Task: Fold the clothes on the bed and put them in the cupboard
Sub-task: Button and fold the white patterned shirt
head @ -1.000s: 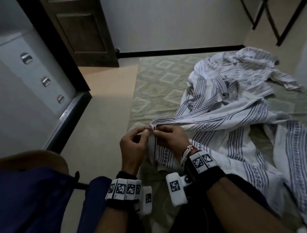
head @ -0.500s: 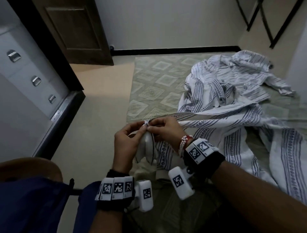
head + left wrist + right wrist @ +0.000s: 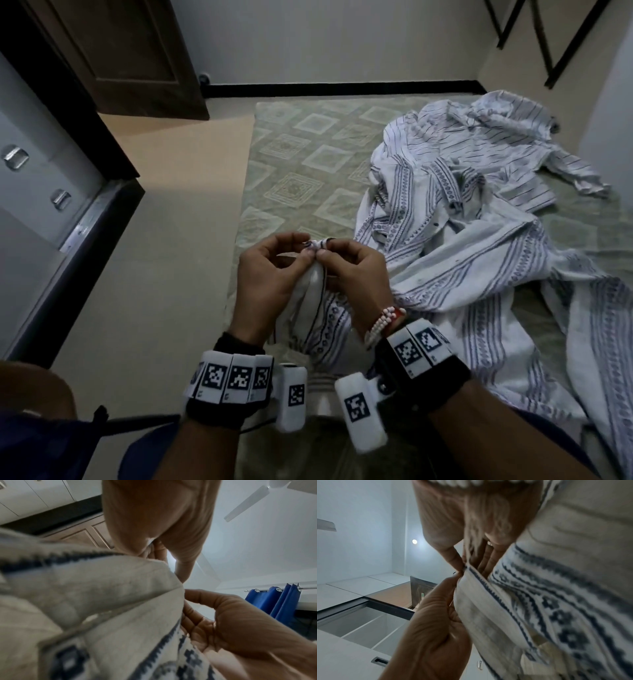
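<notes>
A white cloth with blue patterned stripes [image 3: 455,274] lies spread over the bed [image 3: 301,164]. Its near corner is lifted at the bed's left edge. My left hand [image 3: 308,249] and right hand [image 3: 325,247] meet there, each pinching that corner between thumb and fingers. The cloth hangs bunched below them. In the right wrist view the right hand [image 3: 464,566] and left hand [image 3: 458,574] pinch the blue-edged hem of the cloth [image 3: 539,601]. In the left wrist view the cloth [image 3: 85,588] fills the foreground. A second garment, a white thin-striped shirt [image 3: 496,137], lies crumpled at the far right.
A white cupboard [image 3: 34,192] with metal handles stands at the left, across a strip of beige floor [image 3: 154,274]. A brown door [image 3: 130,51] is at the back left. Walls close the room behind and to the right of the bed.
Both hands have kept their pinch on the cloth corner and raised it off the bed edge. More of the cloth now hangs bunched beneath them.
</notes>
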